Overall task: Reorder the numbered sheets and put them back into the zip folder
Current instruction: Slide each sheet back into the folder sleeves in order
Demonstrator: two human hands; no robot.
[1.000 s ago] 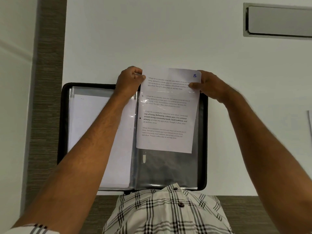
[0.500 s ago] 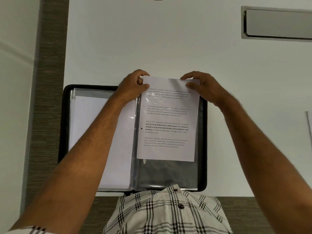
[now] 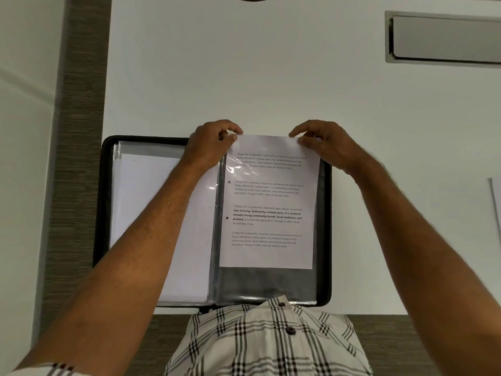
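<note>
both hands up at the far edge of an open zip folder (image 3: 104, 213) on a white table (image 3: 244, 77). left hand (image 3: 210, 147) at the top left corner of a printed sheet (image 3: 268, 202), thumb and forefinger curled and pinching that corner together with the lip of a clear sleeve (image 3: 267, 283). right hand (image 3: 325, 143) at the top right corner, fingers (image 3: 299, 130) bent over the top edge and thumb pressed on the face of the sheet, gripping it.

below the fingers, hanging toward the body: the sheet, upright, 4 blocks of printed text on it, 1 block partly in bold, 2 dark dots down its left margin. lower part of the sheet inside the clear sleeve on the right half of the folder, top edge level with the folder's far rim; glare across the first block just under the left thumb. beneath the sheet's bottom edge, a bare dark strip of sleeve, well away from the fingers.

left of the left hand, under the left forearm: a stack of blank white pages (image 3: 151, 213) in the folder's left half, behind plastic. far to the right of the right hand, the edge of another paper (image 3: 497, 202) at the border of view. beyond the fingers to the upper right, a grey recessed slot (image 3: 444, 38) in the table. nearest the body, a checked shirt (image 3: 265, 340) overlapping the folder's near rim.
</note>
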